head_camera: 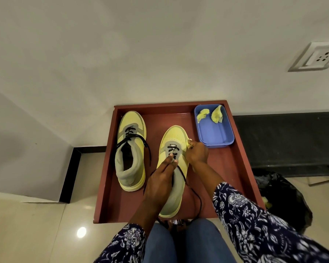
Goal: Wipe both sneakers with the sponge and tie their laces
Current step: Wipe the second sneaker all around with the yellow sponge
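Observation:
Two yellow and grey sneakers stand toes away from me in a red-brown tray. The left sneaker has loose black laces hanging over its sides. My left hand rests on the tongue of the right sneaker, fingers straight and pressing near the laces. My right hand pinches a small yellow sponge piece against the right side of that sneaker. Its black lace trails loose toward my knees.
A blue plastic box at the tray's back right holds two more yellow sponge pieces. A black bag lies on the floor to the right. The wall rises just behind the tray, with a socket.

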Available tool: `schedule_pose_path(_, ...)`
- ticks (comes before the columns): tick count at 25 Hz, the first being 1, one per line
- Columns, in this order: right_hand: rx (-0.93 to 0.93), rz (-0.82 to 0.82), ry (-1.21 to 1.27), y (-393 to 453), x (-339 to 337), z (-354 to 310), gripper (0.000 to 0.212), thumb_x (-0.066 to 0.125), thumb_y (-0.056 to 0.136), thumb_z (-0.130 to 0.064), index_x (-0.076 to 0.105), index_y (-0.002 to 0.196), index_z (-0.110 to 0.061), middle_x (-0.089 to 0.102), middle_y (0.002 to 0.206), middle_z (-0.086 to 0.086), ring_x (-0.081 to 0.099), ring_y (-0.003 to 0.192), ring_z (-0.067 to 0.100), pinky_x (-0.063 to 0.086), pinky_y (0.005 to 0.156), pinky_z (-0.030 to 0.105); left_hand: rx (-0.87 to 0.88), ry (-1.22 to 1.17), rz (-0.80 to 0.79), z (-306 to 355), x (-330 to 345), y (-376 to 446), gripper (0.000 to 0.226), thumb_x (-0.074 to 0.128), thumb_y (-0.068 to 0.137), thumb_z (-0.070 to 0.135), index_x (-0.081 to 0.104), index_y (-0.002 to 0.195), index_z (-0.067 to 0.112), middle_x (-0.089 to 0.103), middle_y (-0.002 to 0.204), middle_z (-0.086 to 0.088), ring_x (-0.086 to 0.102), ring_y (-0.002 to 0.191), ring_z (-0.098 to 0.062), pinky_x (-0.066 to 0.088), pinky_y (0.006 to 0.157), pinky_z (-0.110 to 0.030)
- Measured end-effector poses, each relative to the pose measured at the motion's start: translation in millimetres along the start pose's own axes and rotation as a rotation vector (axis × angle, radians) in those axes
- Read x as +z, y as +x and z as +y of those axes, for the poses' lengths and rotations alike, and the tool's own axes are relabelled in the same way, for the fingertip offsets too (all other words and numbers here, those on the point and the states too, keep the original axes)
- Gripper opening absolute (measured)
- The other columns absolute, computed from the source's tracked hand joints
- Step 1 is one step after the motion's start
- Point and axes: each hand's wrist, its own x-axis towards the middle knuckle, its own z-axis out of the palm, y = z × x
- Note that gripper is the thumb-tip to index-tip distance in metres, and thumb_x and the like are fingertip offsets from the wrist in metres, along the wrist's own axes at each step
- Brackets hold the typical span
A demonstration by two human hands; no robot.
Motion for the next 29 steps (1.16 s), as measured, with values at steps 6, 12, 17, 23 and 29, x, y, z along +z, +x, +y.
schedule_pose_path(6, -0.068, 0.032, 0.000, -20.9, 9.0, 19.7, 0.038, 0.052, 0.083, 0.002, 0.061, 0.120, -0.007, 0.061, 0.125, 0.015, 0.055, 0.116, 0.029, 0.041, 0.100, 0.029, -0.007, 0.032, -0.023, 2.2, -2.6, 0.9, 0.043, 0.033, 0.081, 0.008, 0.066, 0.106, -0.001, 0.063, 0.117, -0.021, 0.066, 0.099, -0.034, 0.059, 0.063, -0.042)
schedule_pose_path(12, -0.067, 0.077, 0.055, -51.1, 15.9, 33.5, 0.028, 0.050, 0.091, -0.005, 0.063, 0.116, -0.004, 0.063, 0.114, 0.018, 0.058, 0.105, 0.030, 0.044, 0.087, 0.028, -0.157, 0.196, -0.191, 16.0, -4.9, 14.2, 0.028, 0.041, 0.090, 0.003, 0.050, 0.115, 0.009, 0.041, 0.141, -0.016, 0.056, 0.109, -0.042, 0.054, 0.073, -0.044)
schedule_pose_path(17, -0.058, 0.037, 0.070, -81.5, 27.6, 36.4, 0.030, 0.048, 0.091, -0.004, 0.063, 0.117, -0.003, 0.062, 0.113, 0.019, 0.057, 0.106, 0.032, 0.041, 0.088, 0.027, -0.103, 0.160, -0.193, 2.0, -20.5, 27.2, 0.029, 0.035, 0.089, 0.008, 0.056, 0.107, 0.004, 0.055, 0.114, -0.016, 0.056, 0.101, -0.038, 0.048, 0.077, -0.041)
schedule_pose_path(23, 0.056, 0.072, 0.239, -116.8, 36.7, 44.5, 0.031, 0.053, 0.088, -0.003, 0.060, 0.119, -0.005, 0.060, 0.121, 0.013, 0.055, 0.112, 0.026, 0.039, 0.096, 0.025, 0.139, 0.008, -0.220, -14.6, -32.7, 11.1, 0.019, 0.029, 0.075, 0.013, 0.046, 0.080, 0.018, 0.065, 0.087, -0.018, 0.067, 0.078, -0.035, 0.055, 0.055, -0.040)
schedule_pose_path(29, 0.150, 0.219, 0.294, -122.3, 26.8, 54.1, 0.031, 0.056, 0.087, -0.003, 0.059, 0.117, -0.003, 0.060, 0.118, 0.015, 0.055, 0.109, 0.029, 0.040, 0.093, 0.029, 0.297, 0.018, -0.206, -14.3, -27.7, -0.3, 0.022, 0.038, 0.072, 0.009, 0.049, 0.087, 0.021, 0.070, 0.096, -0.011, 0.070, 0.082, -0.025, 0.055, 0.052, -0.024)
